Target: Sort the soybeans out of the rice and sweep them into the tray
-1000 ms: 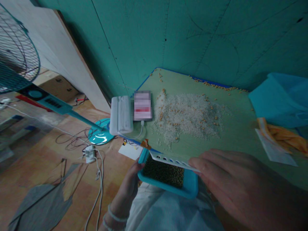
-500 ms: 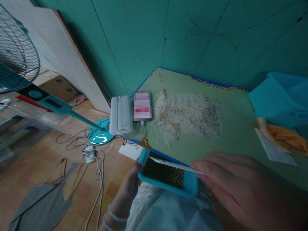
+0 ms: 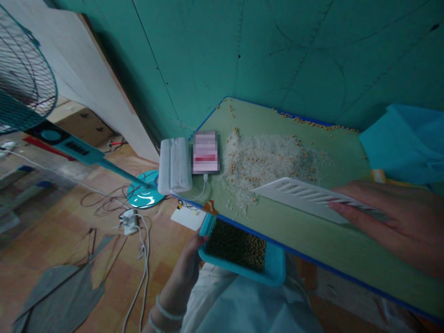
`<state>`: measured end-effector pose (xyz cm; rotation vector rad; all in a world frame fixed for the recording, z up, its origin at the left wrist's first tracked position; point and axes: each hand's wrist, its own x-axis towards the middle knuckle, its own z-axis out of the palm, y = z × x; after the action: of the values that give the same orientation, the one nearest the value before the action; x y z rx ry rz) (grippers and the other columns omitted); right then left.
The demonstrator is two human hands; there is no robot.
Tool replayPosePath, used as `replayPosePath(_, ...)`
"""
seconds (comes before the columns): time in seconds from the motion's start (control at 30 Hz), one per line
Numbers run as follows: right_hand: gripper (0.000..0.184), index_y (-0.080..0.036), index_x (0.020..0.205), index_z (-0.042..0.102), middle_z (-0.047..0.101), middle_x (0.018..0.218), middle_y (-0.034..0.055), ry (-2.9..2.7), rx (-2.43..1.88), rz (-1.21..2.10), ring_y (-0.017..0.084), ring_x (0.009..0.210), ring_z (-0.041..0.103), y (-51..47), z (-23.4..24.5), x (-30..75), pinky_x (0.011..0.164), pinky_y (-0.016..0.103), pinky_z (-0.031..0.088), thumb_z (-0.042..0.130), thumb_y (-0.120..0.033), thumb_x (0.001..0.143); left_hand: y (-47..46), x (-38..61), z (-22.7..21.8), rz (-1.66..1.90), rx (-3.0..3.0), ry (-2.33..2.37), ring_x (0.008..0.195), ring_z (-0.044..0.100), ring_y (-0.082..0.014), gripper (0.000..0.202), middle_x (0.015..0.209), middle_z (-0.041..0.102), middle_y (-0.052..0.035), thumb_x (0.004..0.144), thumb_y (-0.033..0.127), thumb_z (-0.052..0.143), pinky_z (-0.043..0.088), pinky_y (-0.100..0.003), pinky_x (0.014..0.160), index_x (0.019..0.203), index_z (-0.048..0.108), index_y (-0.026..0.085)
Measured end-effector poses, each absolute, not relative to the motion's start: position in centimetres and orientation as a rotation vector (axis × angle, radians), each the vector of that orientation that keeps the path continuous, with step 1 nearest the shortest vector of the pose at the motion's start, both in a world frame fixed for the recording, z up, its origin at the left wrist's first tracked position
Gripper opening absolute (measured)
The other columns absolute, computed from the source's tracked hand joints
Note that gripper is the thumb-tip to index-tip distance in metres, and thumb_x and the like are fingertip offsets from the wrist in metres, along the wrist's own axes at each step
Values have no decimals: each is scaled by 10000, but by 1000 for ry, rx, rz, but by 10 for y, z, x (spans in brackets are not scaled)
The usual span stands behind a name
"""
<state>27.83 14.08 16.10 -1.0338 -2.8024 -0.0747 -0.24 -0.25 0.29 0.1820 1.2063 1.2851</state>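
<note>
My left hand [image 3: 190, 261] is closed on the left end of a turquoise plastic tub [image 3: 276, 264], held over my lap just below the table edge. Inside lie small dark green beans [image 3: 229, 243], with paler tan ones toward the right. My right hand [image 3: 385, 210] grips a flat white slotted plastic scraper [image 3: 298, 198] over the table. Its pointed tip is close to the near side of a spread of white grains [image 3: 267, 155], rice-like, with yellow beans [image 3: 254, 179] scattered through it.
A pixelated phone [image 3: 205, 152] and a white case [image 3: 175, 165] occupy the table's left end. More yellow beans [image 3: 315, 123] line the back edge of the table [image 3: 381, 268]. At right stands a blue bin [image 3: 398, 143]. A fan [image 3: 81, 148] and cables [image 3: 145, 259] are at left.
My right hand has moved from above the tub to the right and over the table, carrying the scraper, now turned to show its slots. The tub and my left hand stay in place.
</note>
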Motion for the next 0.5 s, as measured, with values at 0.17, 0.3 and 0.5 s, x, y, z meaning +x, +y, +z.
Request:
replayPosePath(0.17,187,-341,945,511,662,911,-59,-2839,-1109,8,161,823,619,134,157,287,677,293,475,327,-357,914,0,-2,0,1275,198,1209,868,680,-290,236,707,786,-17,678,239,564,485,-357,828,809,740,153)
replayPosePath(0.3,183,-338,971,515,664,931,-45,-2844,-1061,-23,161,826,622,133,156,286,682,286,485,343,-327,907,3,0,1,1277,208,1189,786,695,-275,359,682,784,-5,672,243,581,496,-343,792,1001,698,163)
replayPosePath(0.5,194,-319,977,523,671,930,-12,-2880,-960,-85,181,821,622,132,156,284,690,310,483,354,-269,896,5,-1,2,1264,204,1170,865,682,-289,444,723,788,-17,664,257,580,517,-330,743,1091,656,159)
